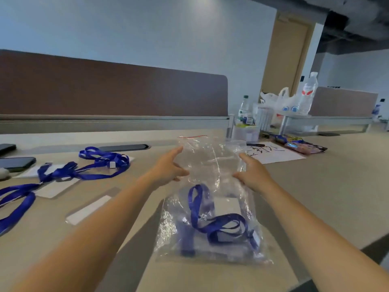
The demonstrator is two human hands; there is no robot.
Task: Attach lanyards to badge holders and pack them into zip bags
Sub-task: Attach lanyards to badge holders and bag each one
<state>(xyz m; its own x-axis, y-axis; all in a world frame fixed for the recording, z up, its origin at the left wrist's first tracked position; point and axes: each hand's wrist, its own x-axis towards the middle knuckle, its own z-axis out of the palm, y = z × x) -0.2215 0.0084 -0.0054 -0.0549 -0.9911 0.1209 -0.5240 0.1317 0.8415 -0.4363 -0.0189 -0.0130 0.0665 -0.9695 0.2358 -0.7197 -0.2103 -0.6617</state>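
Bench: a long pale tan bench point(315, 186) fills the lower half of the frame and runs off to the right.
Room: a brown divider panel point(105, 89) stands along the far edge of the bench, with a light wall behind it. A tan door point(284, 57) shows at the upper right.
Far things: at the right middle stand a water bottle point(243, 109), a second clear bottle point(307, 95) on a raised shelf, and a white plastic bag point(280, 100). A sheet of paper point(273, 153) with black marks and a snack packet point(303, 145) lie on the bench there.
Left side: loose blue lanyards point(84, 167) lie in a tangle at the middle left, with a clear badge holder point(88, 209) lying flat near them. A dark phone point(16, 163) sits at the left edge.
Zip bag: a clear zip bag point(210, 161) is in the middle of the frame. Its bottom rests on the bench near the camera. Its long side runs from there away and up, so the open mouth with the thin red line points to the far side.
Inside the bag: a blue lanyard point(212, 222) and a white card point(227, 205) lie in the lower part.
Left hand: the left hand point(168, 167) holds the left edge of the bag, thumb in front.
Right hand: the right hand point(252, 171) holds the right edge of the bag the same way.
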